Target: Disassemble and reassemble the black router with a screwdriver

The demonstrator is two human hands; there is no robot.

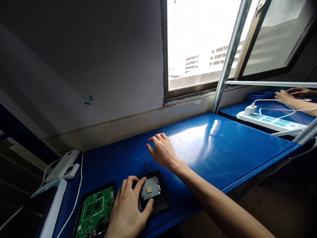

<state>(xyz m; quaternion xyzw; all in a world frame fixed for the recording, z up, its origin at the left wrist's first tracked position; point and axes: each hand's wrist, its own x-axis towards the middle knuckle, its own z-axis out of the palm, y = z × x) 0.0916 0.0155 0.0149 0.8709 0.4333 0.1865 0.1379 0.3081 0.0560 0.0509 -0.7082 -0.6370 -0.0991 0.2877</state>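
Note:
My left hand (pixel 130 206) has its thumb and index finger around the edges of a silver metal plate (pixel 155 187) with a small yellowish square pad (pixel 149 189) on it. The plate lies in a black plastic cover (pixel 162 203) on the blue table. Left of that hand is a green circuit board (pixel 95 208) in a black frame, partly hidden by the hand. Over the table beyond the cover, my right hand (pixel 162 150) is held with fingers loosely bent and thumb apart, nothing visible in it. Several tiny dark screws (pixel 145 166) lie near it.
A white power strip (pixel 63 165) with cables stands at the left, near a white-edged box (pixel 53 205). A metal post (pixel 226 59) rises by the window. Beyond it are another power strip (pixel 269 120), a blue tray (pixel 260 95) and another person's hands (pixel 289 95).

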